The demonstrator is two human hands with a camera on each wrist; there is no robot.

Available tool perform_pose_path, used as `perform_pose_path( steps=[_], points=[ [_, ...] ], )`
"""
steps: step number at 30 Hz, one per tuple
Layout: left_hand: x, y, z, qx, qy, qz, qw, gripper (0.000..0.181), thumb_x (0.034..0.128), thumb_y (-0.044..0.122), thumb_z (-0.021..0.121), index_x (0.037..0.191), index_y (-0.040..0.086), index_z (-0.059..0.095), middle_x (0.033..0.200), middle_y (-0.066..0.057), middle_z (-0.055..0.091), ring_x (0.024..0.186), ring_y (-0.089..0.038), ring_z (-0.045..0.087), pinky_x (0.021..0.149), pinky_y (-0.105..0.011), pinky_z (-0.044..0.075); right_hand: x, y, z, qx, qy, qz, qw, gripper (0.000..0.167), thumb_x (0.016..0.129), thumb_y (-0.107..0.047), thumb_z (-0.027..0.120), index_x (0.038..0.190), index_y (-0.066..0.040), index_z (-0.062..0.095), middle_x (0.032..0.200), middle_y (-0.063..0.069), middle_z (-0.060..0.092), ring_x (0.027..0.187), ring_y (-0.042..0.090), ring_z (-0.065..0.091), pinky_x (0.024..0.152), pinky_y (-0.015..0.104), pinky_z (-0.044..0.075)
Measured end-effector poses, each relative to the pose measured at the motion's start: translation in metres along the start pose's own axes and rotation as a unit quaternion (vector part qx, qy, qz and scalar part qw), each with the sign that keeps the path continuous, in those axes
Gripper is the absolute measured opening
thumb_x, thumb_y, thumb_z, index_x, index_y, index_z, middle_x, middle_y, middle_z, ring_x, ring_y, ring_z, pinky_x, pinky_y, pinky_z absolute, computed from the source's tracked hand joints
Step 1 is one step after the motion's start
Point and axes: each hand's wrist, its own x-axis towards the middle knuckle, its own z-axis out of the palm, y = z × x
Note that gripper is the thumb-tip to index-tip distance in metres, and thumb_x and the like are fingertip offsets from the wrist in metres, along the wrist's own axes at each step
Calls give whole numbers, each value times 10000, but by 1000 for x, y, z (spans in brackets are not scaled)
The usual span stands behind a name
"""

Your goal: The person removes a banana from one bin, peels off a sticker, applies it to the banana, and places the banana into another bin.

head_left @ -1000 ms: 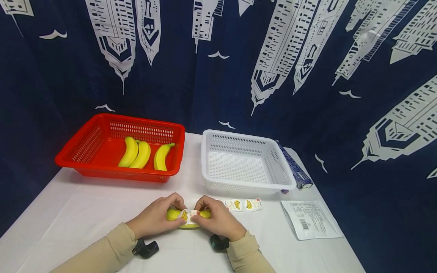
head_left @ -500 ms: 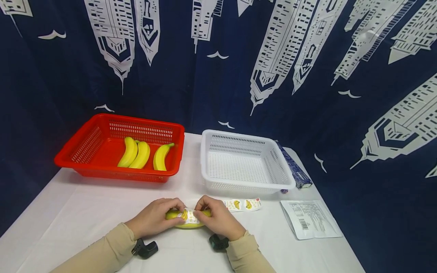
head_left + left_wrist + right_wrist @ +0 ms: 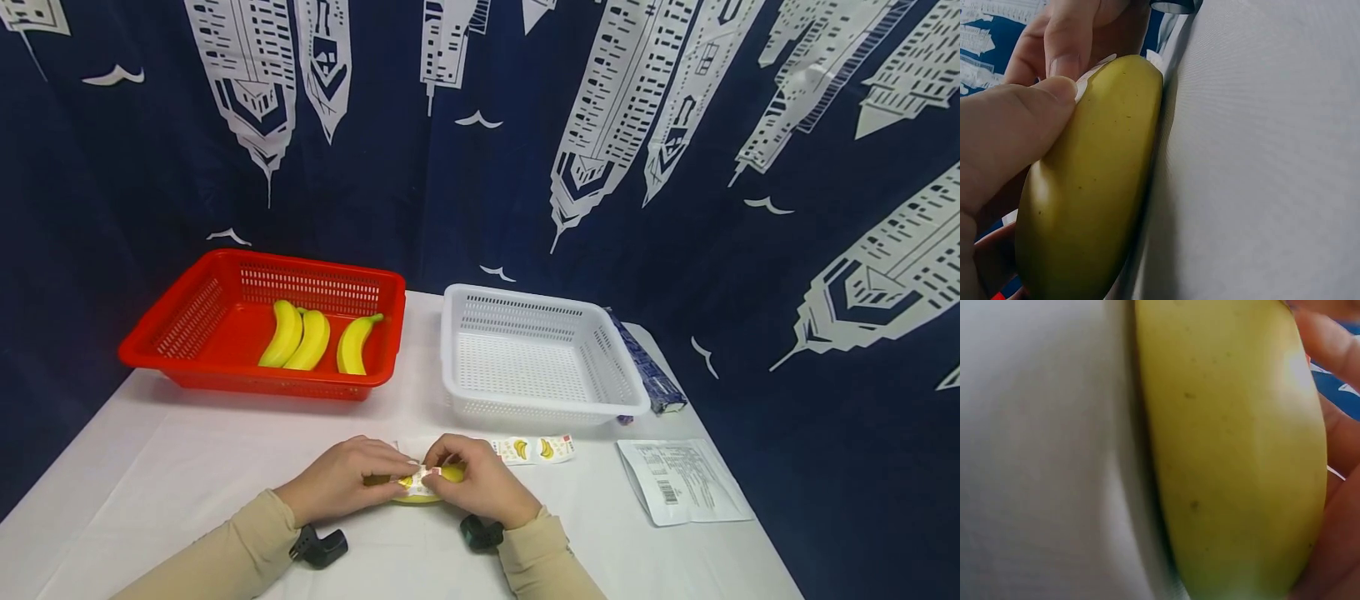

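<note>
A yellow banana (image 3: pixel 416 499) lies sideways on the table, held between both hands. Across its top is a white sticker (image 3: pixel 422 481) printed with bananas. My left hand (image 3: pixel 345 472) grips the left part of the banana, its thumb on the sticker's edge and its fingers behind the fruit. At the other end, my right hand (image 3: pixel 482 478) holds the banana with thumb and fingers by the sticker. Filling much of the left wrist view, the banana (image 3: pixel 1097 162) hides most of the sticker. In the right wrist view, the banana (image 3: pixel 1235 444) has fingers behind it.
A strip of banana stickers (image 3: pixel 532 450) lies behind the right hand. Behind it stands a white basket (image 3: pixel 543 408), with a blue package (image 3: pixel 652 375) beside it. A red basket (image 3: pixel 258 383) at the back left holds three bananas (image 3: pixel 311 342). A white pouch (image 3: pixel 684 483) lies right.
My left fingers have straightened and moved right over the sticker, covering more of its left side. The right hand has shifted only slightly, and the banana stays in place.
</note>
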Motion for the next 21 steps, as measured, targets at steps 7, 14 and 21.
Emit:
perform_pose_path(
  steps=[7, 14, 21],
  points=[
    [0, 1, -1, -209, -66, -208, 9995, 341, 895, 290, 821, 1227, 231, 771, 1156, 171, 747, 1073, -65, 700, 966, -439, 552, 0, 1, 0, 189, -68, -406, 9990, 198, 840, -65, 838, 985, -147, 732, 974, 5, 737, 888, 189, 679, 829, 349, 578],
    [0, 1, -1, -395, -128, -347, 9985, 348, 891, 251, 827, 1227, 183, 770, 1150, 129, 756, 1057, -82, 713, 972, -427, 563, -2, -1, -1, 110, -179, -254, 9995, 156, 886, -109, 811, 1036, -150, 797, 1050, -39, 737, 994, 108, 686, 892, 261, 553],
    [1, 1, -1, -510, -176, -610, 9967, 358, 891, 275, 827, 1226, 165, 770, 1162, 100, 758, 1068, -100, 717, 960, -405, 573, -2, -4, -2, -346, -109, 11, 9993, 154, 864, -141, 829, 1017, -139, 809, 1034, -57, 717, 969, 43, 651, 867, 234, 548]
  ],
)
